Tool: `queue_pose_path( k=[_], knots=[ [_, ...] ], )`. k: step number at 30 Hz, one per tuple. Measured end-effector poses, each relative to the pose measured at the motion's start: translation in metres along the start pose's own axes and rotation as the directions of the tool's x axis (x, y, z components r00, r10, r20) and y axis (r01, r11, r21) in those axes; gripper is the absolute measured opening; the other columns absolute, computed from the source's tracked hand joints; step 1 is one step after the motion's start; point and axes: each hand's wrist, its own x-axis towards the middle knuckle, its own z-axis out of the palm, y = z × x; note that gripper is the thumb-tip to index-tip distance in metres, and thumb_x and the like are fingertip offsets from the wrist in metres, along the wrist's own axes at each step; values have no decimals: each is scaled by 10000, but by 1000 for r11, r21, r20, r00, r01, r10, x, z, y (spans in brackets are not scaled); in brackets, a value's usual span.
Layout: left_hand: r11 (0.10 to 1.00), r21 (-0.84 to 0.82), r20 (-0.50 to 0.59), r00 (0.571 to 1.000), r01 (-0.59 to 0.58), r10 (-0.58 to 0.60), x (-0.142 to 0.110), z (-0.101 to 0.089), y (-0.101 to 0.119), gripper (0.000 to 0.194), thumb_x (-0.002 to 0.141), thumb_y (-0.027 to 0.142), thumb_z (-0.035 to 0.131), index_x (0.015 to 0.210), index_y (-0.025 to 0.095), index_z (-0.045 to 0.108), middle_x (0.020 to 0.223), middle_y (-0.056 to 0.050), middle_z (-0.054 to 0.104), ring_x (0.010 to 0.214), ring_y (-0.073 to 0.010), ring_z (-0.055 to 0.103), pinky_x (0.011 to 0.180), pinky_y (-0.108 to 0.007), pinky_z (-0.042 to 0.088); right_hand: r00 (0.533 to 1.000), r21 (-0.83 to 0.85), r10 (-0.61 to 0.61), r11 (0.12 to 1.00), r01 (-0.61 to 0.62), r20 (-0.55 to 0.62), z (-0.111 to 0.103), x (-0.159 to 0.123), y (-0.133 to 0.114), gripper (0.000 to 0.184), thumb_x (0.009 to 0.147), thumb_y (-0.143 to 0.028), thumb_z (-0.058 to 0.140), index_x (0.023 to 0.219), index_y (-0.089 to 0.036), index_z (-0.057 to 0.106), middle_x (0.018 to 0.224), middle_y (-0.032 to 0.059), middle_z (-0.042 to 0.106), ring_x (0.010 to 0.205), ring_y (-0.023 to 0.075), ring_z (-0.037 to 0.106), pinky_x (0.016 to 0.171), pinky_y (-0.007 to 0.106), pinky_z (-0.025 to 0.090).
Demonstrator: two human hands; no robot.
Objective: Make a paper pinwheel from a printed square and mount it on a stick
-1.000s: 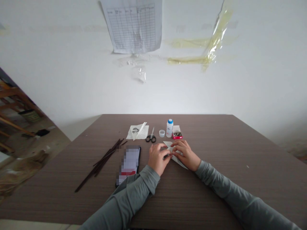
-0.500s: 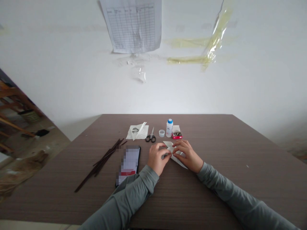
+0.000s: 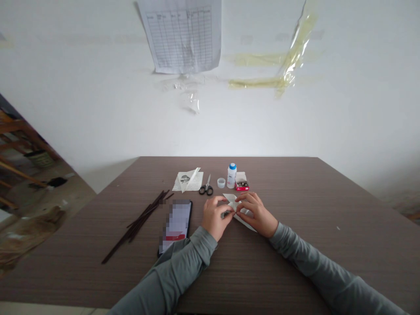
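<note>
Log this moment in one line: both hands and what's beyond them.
left hand: holds folded paper | right hand: holds same paper | beyond: scissors, blue-capped white bottle, open red box

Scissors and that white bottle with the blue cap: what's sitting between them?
A small translucent cup stands between the scissors and the bottle, as the head view shows.

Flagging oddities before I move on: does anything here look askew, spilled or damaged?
Mainly the white wall: the yellowed, shiny plastic tape is wrinkled, and the white printed paper chart hangs with a slanting lower edge. The black rectangular phone shows a partly pixelated screen. On the brown wood-grain table, no spill shows.
</note>
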Motion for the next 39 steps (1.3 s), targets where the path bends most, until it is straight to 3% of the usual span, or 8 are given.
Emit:
queue_pose_path(
  k=[3,9,18,28,34,39],
  knots=[
    [1000,-2,8,1000,14,-14,0,-1,2,254,922,102,1104,897,332,998,1309,-106,947,1282,-385,910,1256,-675,734,1000,22,21,1000,-21,-3,-1,0,-2,83,1166,-282,868,1113,-320,919,1369,140,920,1392,407,829,1253,706,690],
    [997,-61,1,999,43,-43,3,-2,4,264,928,58,1085,939,311,1010,1322,-106,934,1308,-365,916,1234,-607,767,998,69,56,996,-55,-19,-1,-1,-3,79,1174,-327,866,1133,-321,932,1366,145,927,1416,421,824,1253,707,695],
    [997,-56,14,999,47,-46,3,0,3,247,945,72,1101,980,309,1038,1336,-122,941,1305,-368,930,1237,-609,777,996,94,76,993,-72,-39,0,-1,-2,145,1189,-393,862,1085,-315,927,1334,140,930,1358,397,829,1220,660,712],
    [993,95,-39,997,76,-72,3,9,0,234,973,91,1064,1011,319,1023,1338,-99,932,1331,-370,885,1252,-643,725,997,8,66,998,-65,-35,-6,-1,6,157,1209,-389,808,1102,-336,910,1319,125,923,1323,399,830,1192,662,722],
    [968,190,-91,984,166,-151,6,15,-5,91,977,268,1082,1000,305,1003,1278,-106,909,1278,-392,844,1211,-631,700,991,-43,133,990,-132,1,-14,-2,17,188,1209,-384,787,1068,-343,905,1319,119,928,1317,412,830,1156,674,728],
    [950,243,-126,977,196,-169,4,23,-9,149,934,321,1128,901,292,986,1256,-135,927,1277,-432,841,1265,-732,673,985,-83,173,982,-170,23,-16,-3,22,157,1182,-367,799,1066,-345,903,1332,114,932,1321,415,837,1137,680,739]
  ],
)
